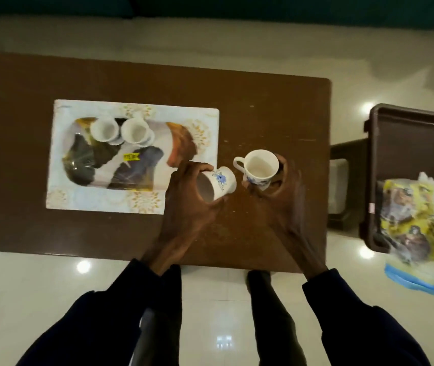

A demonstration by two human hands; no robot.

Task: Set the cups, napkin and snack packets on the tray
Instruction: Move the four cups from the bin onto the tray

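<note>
A rectangular patterned tray [60,159] lies on the brown table [25,233]. Two white cups [104,130] [135,130] stand upright side by side at its back. My left hand [186,207] grips a white cup with a blue flower [217,183], tipped on its side just off the tray's right front corner. My right hand [287,196] holds another white cup with a blue pattern [259,167] upright, its handle pointing left, over the table to the right of the tray. Snack packets [416,220], yellow and dark, lie on a brown stool at the far right.
A dark brown plastic stool [395,128] stands to the right of the table. A clear bag with a blue edge [421,281] hangs off its front. The floor is glossy white tile [52,286]. My legs [263,313] are below the table's front edge.
</note>
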